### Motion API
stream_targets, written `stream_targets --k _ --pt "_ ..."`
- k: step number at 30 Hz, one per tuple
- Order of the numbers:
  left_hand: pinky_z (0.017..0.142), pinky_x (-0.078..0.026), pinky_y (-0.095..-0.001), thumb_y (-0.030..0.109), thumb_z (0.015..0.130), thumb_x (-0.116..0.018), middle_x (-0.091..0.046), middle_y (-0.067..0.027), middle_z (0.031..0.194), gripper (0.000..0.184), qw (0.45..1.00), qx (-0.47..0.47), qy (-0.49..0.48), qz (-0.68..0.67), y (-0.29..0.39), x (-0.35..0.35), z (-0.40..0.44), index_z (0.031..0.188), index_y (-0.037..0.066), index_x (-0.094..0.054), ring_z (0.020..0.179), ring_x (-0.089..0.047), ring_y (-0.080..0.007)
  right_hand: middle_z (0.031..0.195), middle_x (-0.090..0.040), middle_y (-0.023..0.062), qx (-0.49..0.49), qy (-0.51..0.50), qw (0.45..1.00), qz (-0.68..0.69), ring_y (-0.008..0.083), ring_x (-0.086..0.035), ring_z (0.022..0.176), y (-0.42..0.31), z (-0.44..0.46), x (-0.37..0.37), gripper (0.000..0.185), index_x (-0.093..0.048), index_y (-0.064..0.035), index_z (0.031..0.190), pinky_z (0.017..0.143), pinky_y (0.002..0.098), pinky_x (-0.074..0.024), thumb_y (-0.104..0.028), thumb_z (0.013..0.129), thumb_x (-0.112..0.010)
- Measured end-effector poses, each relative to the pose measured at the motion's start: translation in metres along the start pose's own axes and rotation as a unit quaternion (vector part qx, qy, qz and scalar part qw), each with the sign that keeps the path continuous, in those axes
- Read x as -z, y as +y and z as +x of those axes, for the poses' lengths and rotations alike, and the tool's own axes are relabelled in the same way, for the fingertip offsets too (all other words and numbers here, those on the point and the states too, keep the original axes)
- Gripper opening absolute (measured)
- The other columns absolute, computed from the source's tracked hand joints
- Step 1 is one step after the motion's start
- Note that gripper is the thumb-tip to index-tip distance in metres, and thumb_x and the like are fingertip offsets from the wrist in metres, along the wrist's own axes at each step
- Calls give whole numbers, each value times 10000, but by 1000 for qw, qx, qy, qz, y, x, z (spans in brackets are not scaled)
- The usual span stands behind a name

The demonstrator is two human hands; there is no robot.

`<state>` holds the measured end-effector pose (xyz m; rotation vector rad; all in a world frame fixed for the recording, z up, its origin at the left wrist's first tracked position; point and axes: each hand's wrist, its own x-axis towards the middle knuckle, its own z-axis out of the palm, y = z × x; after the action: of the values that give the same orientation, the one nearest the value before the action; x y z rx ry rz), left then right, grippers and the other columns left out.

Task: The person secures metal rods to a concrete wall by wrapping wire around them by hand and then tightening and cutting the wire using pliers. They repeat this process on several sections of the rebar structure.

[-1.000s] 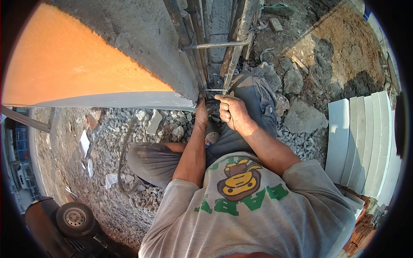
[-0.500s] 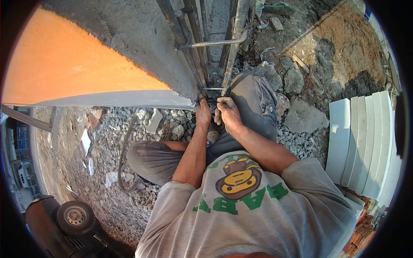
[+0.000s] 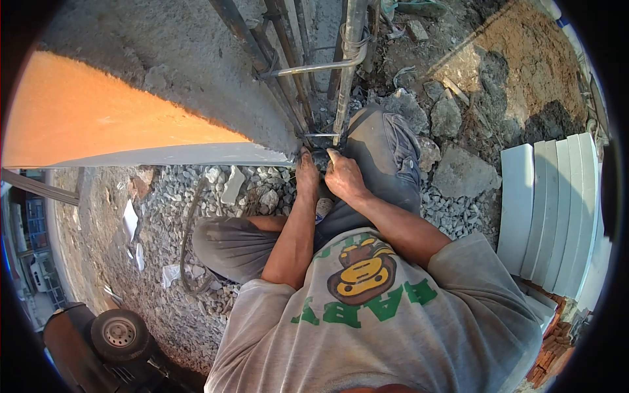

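A column cage of steel rebar [image 3: 344, 92] rises between my knees, with a bent stirrup [image 3: 311, 68] across it and a lower stirrup [image 3: 321, 135] near its foot. My left hand [image 3: 306, 175] is closed just under the lower stirrup, beside the wall corner. Close by on the right, my right hand [image 3: 344, 175] is curled, its forefinger and thumb reaching toward the foot of the front bar. Whatever the fingertips of either hand pinch is too small or hidden. Thin tie wire [image 3: 357, 44] wraps the bar higher up.
A wall with an orange-lit face [image 3: 118, 118] stands at my left. Gravel [image 3: 262, 190] and a large broken concrete lump [image 3: 464, 171] lie around my legs. Pale stacked slabs [image 3: 547, 216] are at right. A wheel [image 3: 120, 332] shows lower left.
My right hand has turned and drawn slightly toward me, its forefinger now straighter. The left hand stays near the cage's foot. The view has shifted a little.
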<state>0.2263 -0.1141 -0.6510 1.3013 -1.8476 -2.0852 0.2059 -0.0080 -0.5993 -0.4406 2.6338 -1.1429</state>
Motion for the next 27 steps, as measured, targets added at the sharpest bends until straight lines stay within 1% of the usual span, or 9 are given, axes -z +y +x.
stream_targets --k 3,5,8,11,12,16,21,22,27 --pt "853 -465 -360 453 960 -417 -553 -172 1218 595 1000 -8 -20 -4 -13 4 7 1300 -33 -471 1023 -582 -266 834 -628 302 -19 -12 1000 3 425 -631 816 2 5 -5 364 -566 84 1112 756 479 -506 -57 781 -510" --pt "757 -499 -328 299 957 -487 -617 -136 1074 420 993 53 -10 -104 -8 4 -2 1212 -31 -534 917 -622 -239 848 -628 303 -25 -12 1000 -2 425 -630 830 7 10 -14 366 -574 81 1103 767 478 -504 -56 769 -513" --pt "713 -516 -297 157 921 -556 -641 -113 955 283 990 15 15 -137 -32 5 8 1129 -34 -573 835 -641 -212 870 -631 298 -26 -11 1000 -8 426 -628 849 9 16 -14 355 -594 74 1074 783 473 -503 -62 754 -520" --pt "729 -525 -305 102 900 -579 -642 -117 944 230 981 36 24 -187 -30 9 17 1083 -38 -587 818 -647 -209 885 -638 286 -17 -17 1000 -12 427 -627 855 13 14 -17 324 -615 67 1026 792 465 -505 -75 751 -520" --pt "629 -510 -279 60 885 -609 -650 -99 851 144 972 28 52 -226 -26 4 15 939 -70 -637 691 -617 -168 892 -641 279 -17 -20 999 -18 427 -627 858 15 13 -17 308 -624 64 1001 795 462 -506 -80 751 -516" --pt "638 -515 -295 61 886 -604 -654 -112 858 130 974 32 9 -226 -14 7 8 919 -63 -628 702 -631 -187 894 -641 284 -13 15 1000 -7 424 -630 852 11 12 -17 298 -635 57 976 792 460 -512 -93 747 -517" --pt "752 -527 -338 75 900 -574 -654 -116 967 160 942 140 -62 -298 -24 13 13 1040 5 -605 855 -643 -234 862 -646 279 -34 -179 979 -97 408 -640 854 5 -1 -5 320 -639 62 981 800 466 -512 -124 740 -541" --pt "868 -481 -374 195 913 -602 -628 -100 1102 312 941 113 -106 -300 -29 15 14 1172 27 -557 1018 -599 -237 857 -653 262 3 -193 973 -129 398 -644 852 2 -5 -1 307 -645 59 966 796 463 -511 -130 754 -530" --pt "848 -496 -375 225 920 -601 -615 -118 1114 316 943 58 -102 -310 -27 11 9 1147 15 -541 990 -607 -239 895 -658 248 28 -187 975 -120 389 -641 877 5 -11 -4 304 -643 48 975 800 467 -503 -127 771 -500"
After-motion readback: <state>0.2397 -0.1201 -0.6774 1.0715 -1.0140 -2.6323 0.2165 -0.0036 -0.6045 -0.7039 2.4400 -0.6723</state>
